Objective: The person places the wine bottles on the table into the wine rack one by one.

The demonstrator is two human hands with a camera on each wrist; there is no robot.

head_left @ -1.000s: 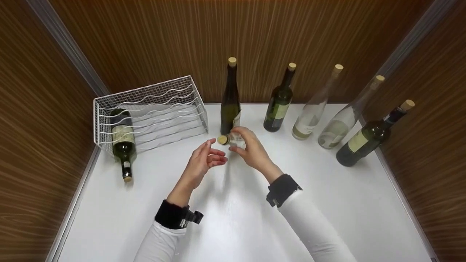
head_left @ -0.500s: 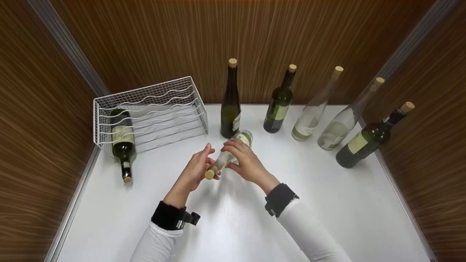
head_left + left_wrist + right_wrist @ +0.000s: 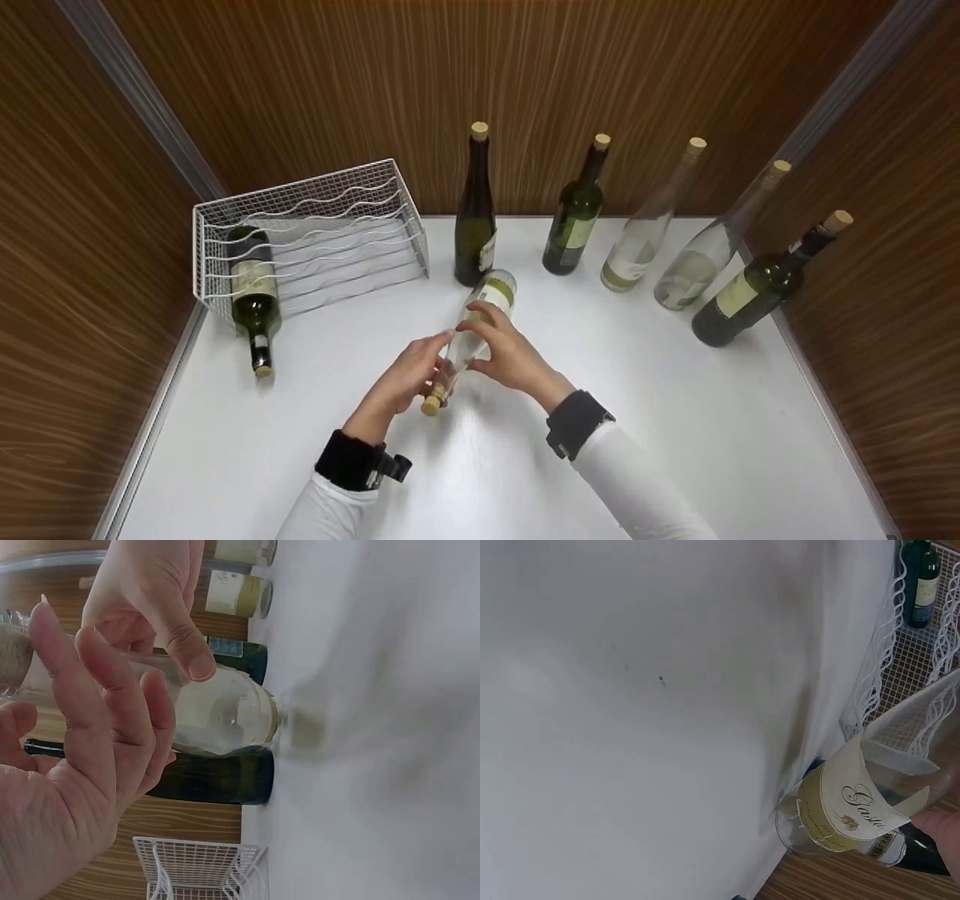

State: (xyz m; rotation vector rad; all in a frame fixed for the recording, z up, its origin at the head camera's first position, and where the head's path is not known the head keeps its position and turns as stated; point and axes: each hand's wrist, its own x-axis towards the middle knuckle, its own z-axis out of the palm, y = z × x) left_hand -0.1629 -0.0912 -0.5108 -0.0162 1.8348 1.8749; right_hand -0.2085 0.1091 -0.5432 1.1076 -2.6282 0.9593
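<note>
A clear glass wine bottle (image 3: 466, 346) with a cork is tilted between both hands, its cork pointing toward me and its base away. My left hand (image 3: 409, 371) holds it at the neck, fingers passing beneath. My right hand (image 3: 517, 360) grips the body from the right, thumb and fingers on opposite sides. In the left wrist view, the left fingers (image 3: 90, 712) cross in front of the bottle (image 3: 217, 709), partly hiding the neck. In the right wrist view, the bottle's cream and gold label (image 3: 851, 802) shows, with a bit of the right hand (image 3: 941, 836) at the edge.
At the left stands a white wire wine rack (image 3: 311, 182) with a dark green bottle (image 3: 253, 277) lying in it, neck toward me. A tall dark bottle (image 3: 475, 225) stands just behind the held one. Several corked bottles, including a green one (image 3: 574, 225), stand along the right.
The clear bottle has been tipped and drawn toward me, its cork end moving down and left. The left hand has come around its neck; the right hand has moved slightly nearer with it.
</note>
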